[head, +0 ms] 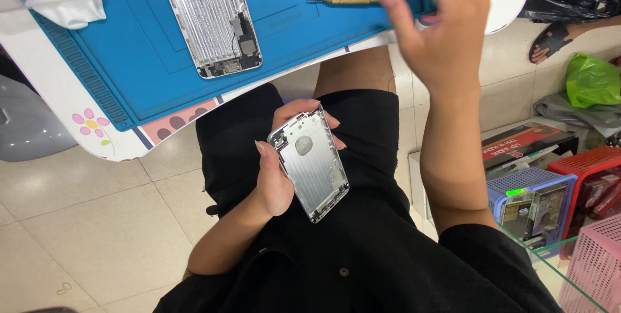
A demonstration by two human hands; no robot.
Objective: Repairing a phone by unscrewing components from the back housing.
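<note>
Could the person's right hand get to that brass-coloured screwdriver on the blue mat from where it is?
Probably yes. The right hand is raised just beside the screwdriver, fingers open, and nothing lies between them on the blue mat. The left hand holds a silver phone shell.

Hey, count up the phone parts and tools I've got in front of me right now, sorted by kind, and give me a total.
Silver phone back housings: 2, one in the left hand over the lap, one lying on the blue mat
Brass-coloured screwdrivers: 1, on the blue mat at the right hand fingertips
Total: 3
</note>
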